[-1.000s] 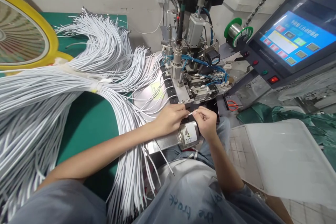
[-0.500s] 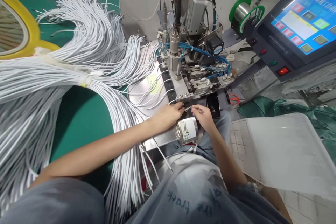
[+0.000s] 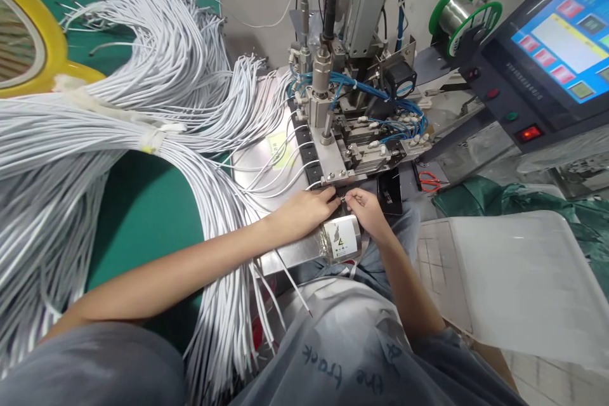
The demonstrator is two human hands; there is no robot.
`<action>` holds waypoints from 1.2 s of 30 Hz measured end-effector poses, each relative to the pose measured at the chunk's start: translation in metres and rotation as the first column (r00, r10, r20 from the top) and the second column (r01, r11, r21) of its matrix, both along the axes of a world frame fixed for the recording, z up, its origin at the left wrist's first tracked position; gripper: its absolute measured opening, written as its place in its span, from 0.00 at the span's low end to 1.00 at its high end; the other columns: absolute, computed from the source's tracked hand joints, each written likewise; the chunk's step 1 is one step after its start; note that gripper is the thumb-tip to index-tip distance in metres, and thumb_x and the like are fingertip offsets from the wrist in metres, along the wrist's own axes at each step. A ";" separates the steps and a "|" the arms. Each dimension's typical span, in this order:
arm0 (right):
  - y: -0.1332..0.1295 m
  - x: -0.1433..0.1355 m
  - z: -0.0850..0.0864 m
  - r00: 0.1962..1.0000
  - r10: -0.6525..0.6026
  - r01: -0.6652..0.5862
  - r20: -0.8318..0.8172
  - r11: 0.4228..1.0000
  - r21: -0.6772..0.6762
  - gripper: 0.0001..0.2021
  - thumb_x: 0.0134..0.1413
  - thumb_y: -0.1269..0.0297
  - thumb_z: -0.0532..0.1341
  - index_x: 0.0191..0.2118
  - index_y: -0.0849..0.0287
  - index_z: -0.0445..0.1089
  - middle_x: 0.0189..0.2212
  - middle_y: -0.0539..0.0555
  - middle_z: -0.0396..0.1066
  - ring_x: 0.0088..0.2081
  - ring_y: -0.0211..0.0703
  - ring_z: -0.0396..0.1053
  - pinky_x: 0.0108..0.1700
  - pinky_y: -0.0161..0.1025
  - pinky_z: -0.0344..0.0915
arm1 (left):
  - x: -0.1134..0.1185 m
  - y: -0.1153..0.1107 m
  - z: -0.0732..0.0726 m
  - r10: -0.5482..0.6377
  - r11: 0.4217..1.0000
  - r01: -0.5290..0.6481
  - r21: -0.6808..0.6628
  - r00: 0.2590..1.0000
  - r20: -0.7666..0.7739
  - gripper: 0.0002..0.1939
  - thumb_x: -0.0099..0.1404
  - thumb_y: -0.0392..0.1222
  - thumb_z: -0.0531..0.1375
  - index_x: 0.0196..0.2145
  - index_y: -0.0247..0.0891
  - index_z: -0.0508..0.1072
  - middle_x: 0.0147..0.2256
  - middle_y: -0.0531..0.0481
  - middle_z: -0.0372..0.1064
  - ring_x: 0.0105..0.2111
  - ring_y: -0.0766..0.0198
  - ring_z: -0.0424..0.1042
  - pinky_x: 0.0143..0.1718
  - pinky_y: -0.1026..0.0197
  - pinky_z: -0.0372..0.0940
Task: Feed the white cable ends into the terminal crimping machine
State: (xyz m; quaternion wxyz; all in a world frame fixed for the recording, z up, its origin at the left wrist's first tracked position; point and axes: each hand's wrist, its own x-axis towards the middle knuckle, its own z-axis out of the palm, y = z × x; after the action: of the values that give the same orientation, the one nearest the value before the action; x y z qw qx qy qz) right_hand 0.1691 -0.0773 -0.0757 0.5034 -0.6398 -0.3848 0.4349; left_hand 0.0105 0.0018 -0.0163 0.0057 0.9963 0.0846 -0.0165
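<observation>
My left hand (image 3: pixel 314 210) lies at the front edge of the soldering machine (image 3: pixel 335 158), its fingers closed and bent down; what they grip is hidden. My right hand (image 3: pixel 367 210) faces it in a pinch, with a small shiny metal piece (image 3: pixel 343 200) at the fingertips. Only a small gap parts the two hands. Just below them sits a metal tin (image 3: pixel 343 238) with a white label. Several white cables (image 3: pixel 290 187) run from the left into the machine's side.
Large bundles of white cables (image 3: pixel 183 152) cover the green mat (image 3: pixel 152 203). A yellow racket-like frame (image 3: pixel 52 32) is at far left. At right are a screen (image 3: pixel 561 44), a solder wire spool (image 3: pixel 454 16), red-handled scissors (image 3: pixel 431 182) and a white plastic bin (image 3: pixel 518 266).
My right hand has moved slightly left, bringing its fingertips closer to my left hand. My left hand stays by the machine's edge. The whole view has shifted a little.
</observation>
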 end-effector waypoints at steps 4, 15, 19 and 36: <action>0.000 -0.002 0.001 0.998 -0.039 0.037 -0.044 0.998 -0.044 0.10 0.42 0.58 0.58 0.23 0.59 0.62 0.16 0.44 0.58 0.19 0.33 0.57 0.22 0.32 0.55 | 0.000 0.000 -0.001 0.009 1.000 -0.009 0.000 1.000 -0.014 0.18 0.63 0.28 0.48 0.50 0.30 0.66 0.38 0.42 0.65 0.29 0.61 0.71 0.28 0.61 0.66; 0.004 0.002 -0.006 0.999 -0.027 0.024 -0.039 0.998 -0.057 0.09 0.42 0.58 0.59 0.23 0.59 0.65 0.17 0.46 0.61 0.20 0.34 0.59 0.21 0.32 0.55 | 0.001 0.000 0.001 0.009 1.000 -0.009 -0.023 1.000 -0.013 0.18 0.62 0.28 0.48 0.49 0.30 0.66 0.37 0.42 0.65 0.29 0.63 0.71 0.29 0.62 0.66; 0.003 0.004 -0.003 0.995 -0.006 0.002 0.095 0.999 0.044 0.08 0.45 0.60 0.58 0.27 0.59 0.68 0.23 0.49 0.67 0.25 0.36 0.64 0.25 0.33 0.60 | 0.001 0.001 0.000 -0.003 1.000 0.002 -0.013 1.000 -0.004 0.17 0.63 0.28 0.48 0.49 0.29 0.66 0.37 0.42 0.65 0.30 0.63 0.71 0.30 0.62 0.66; 0.005 0.003 -0.007 0.988 0.111 -0.121 -0.111 0.989 -0.085 0.14 0.45 0.54 0.57 0.21 0.57 0.56 0.15 0.42 0.52 0.17 0.31 0.48 0.19 0.31 0.46 | -0.004 -0.004 0.008 0.032 0.999 -0.033 0.036 0.999 0.014 0.09 0.61 0.28 0.52 0.33 0.30 0.72 0.30 0.43 0.68 0.29 0.61 0.71 0.26 0.61 0.59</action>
State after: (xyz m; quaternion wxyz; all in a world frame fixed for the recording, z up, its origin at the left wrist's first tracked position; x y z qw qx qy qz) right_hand 0.1722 -0.0719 -0.0826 0.4670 -0.6146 -0.3737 0.5143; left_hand 0.0062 -0.0018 -0.0081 -0.0114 0.9948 0.1011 -0.0082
